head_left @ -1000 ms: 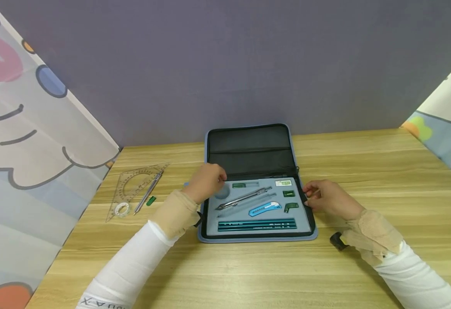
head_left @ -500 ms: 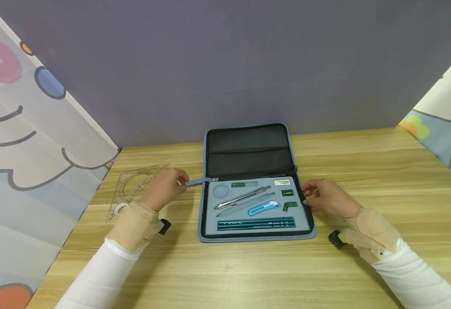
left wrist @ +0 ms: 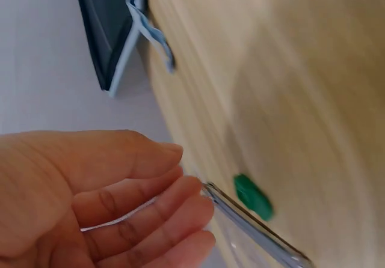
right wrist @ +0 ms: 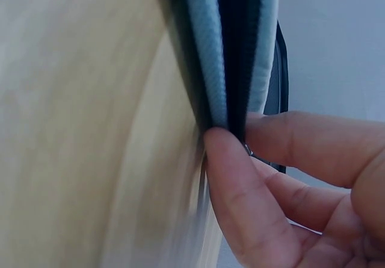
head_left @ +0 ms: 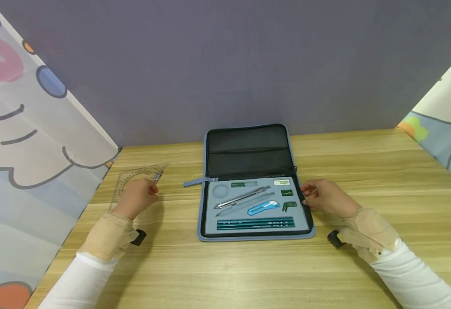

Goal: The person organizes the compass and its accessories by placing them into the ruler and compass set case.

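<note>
My left hand (head_left: 134,199) is above the clear protractor set square (head_left: 123,180) on the left of the table, fingers loosely curved with nothing in them. In the left wrist view, a slim silver drawing tool (left wrist: 258,229) and a small green piece (left wrist: 252,197) lie just beyond the fingertips. My right hand (head_left: 329,199) pinches the right edge of the zip case (head_left: 256,238) between thumb and fingers. The case lies unzipped, its grey insert holding a compass (head_left: 237,200), a blue utility knife (head_left: 263,208), green pencils (head_left: 255,224) and a green sharpener (head_left: 287,192).
The case's black lid (head_left: 248,141) stands raised near the grey back panel (head_left: 225,73). A blue zip-end strap (head_left: 194,182) sticks out left of the case. A white eraser (head_left: 281,182) sits in the insert; a round recess (head_left: 220,191) and a slanted slot show bare.
My left hand has moved left from the case's upper left corner, past the strap, to over the set square, and now covers the white ring there. My right hand stays on the case edge.
</note>
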Demonstrator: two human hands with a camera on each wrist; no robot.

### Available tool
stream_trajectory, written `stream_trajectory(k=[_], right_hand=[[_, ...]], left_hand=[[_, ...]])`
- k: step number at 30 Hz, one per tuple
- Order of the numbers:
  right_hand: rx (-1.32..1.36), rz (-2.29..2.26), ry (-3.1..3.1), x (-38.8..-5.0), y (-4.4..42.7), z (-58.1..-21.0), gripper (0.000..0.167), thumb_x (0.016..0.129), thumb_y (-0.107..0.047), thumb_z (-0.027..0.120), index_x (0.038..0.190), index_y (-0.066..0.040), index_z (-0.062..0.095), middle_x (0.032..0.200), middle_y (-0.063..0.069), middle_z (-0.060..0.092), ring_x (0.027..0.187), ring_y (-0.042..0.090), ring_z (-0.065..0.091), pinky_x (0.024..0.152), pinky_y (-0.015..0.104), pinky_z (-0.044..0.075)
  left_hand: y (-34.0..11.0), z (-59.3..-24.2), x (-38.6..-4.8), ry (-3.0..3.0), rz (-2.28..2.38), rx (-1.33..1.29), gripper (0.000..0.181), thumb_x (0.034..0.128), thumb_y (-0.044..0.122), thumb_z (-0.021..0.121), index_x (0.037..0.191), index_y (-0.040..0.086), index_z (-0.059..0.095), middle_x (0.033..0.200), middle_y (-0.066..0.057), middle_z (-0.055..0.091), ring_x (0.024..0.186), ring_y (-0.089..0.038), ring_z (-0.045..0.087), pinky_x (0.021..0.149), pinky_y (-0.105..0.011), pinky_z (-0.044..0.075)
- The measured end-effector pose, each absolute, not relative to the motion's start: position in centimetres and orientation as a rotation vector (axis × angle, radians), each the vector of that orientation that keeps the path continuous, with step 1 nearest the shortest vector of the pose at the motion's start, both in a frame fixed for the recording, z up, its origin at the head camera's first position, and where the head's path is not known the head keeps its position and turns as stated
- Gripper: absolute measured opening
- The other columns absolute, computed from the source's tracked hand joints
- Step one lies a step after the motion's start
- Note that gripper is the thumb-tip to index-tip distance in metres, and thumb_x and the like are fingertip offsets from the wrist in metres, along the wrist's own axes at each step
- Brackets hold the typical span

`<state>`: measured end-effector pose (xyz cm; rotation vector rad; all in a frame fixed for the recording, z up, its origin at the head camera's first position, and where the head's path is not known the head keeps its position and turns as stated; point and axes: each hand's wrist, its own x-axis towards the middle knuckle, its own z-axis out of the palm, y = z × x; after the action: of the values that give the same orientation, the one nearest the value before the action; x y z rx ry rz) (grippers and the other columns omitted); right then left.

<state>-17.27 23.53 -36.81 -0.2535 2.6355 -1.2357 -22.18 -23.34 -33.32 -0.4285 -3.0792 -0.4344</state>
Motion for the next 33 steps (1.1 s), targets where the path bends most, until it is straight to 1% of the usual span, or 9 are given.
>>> stream_trajectory(k=[4,8,11,17,24,33], right_hand=[[-0.248,-1.24,2.637,-17.2,23.6,-37.0,0.031,0.08,0.004,0.062,0.107,0.017,0.054,0.097,0.022,0.06,0.081,0.021,0.061,0.062,0.025,0.054],[-0.246,-1.246,2.637,-17.2,23.6,-37.0,0.031,0.08,0.004,0.063,0.107,0.017,0.054,0.097,0.022,0.06,0.081,0.021,0.061,0.062,0.025,0.054],[-0.252,-1.255,2.628,-17.2,23.7,-37.0,0.032,0.08,0.004,0.063,0.108,0.018,0.053,0.096,0.023,0.059,0.08,0.021,0.061,0.062,0.026,0.055],[-0.243,-1.264,2.622,-17.2,23.7,-36.8,0.033,0.081,0.005,0.063,0.108,0.019,0.052,0.096,0.023,0.059,0.081,0.021,0.061,0.062,0.026,0.055],[-0.258,-1.261,2.636,-17.0,23.6,-36.6,0.033,0.08,0.005,0.063,0.108,0.019,0.053,0.096,0.024,0.058,0.081,0.022,0.061,0.061,0.026,0.055],[-0.266,-1.265,2.631,-17.1,23.6,-36.8,0.032,0.08,0.006,0.064,0.106,0.019,0.053,0.093,0.023,0.059,0.078,0.02,0.06,0.06,0.027,0.055]], left_hand=[[-24.0,-33.7,-22.1,-3.122,-0.428,-0.365,0.019,0.0746,0.004,0.073,0.087,-0.008,0.064,0.079,-0.017,0.064,0.071,-0.028,0.06,0.065,-0.043,0.05],[-24.5,-34.1,-22.1,-3.189,-0.398,-0.296,0.023,0.0774,0.008,0.072,0.09,-0.008,0.063,0.083,-0.019,0.064,0.072,-0.028,0.061,0.065,-0.044,0.049],[-24.8,-34.4,-22.2,-3.206,-0.369,-0.267,0.02,0.0783,0.009,0.069,0.089,-0.007,0.064,0.084,-0.019,0.065,0.07,-0.028,0.061,0.065,-0.044,0.049],[-25.3,-34.6,-22.5,-3.226,-0.362,-0.236,0.016,0.0786,0.009,0.066,0.086,-0.005,0.065,0.085,-0.02,0.066,0.071,-0.03,0.061,0.066,-0.046,0.049],[-25.4,-34.7,-22.6,-3.227,-0.356,-0.248,0.016,0.0793,0.01,0.068,0.086,-0.004,0.065,0.083,-0.018,0.066,0.07,-0.029,0.061,0.064,-0.045,0.049],[-25.0,-34.7,-23.0,-3.215,-0.357,-0.275,0.016,0.0787,0.013,0.07,0.083,-0.001,0.064,0.083,-0.016,0.065,0.072,-0.027,0.06,0.066,-0.043,0.049]])
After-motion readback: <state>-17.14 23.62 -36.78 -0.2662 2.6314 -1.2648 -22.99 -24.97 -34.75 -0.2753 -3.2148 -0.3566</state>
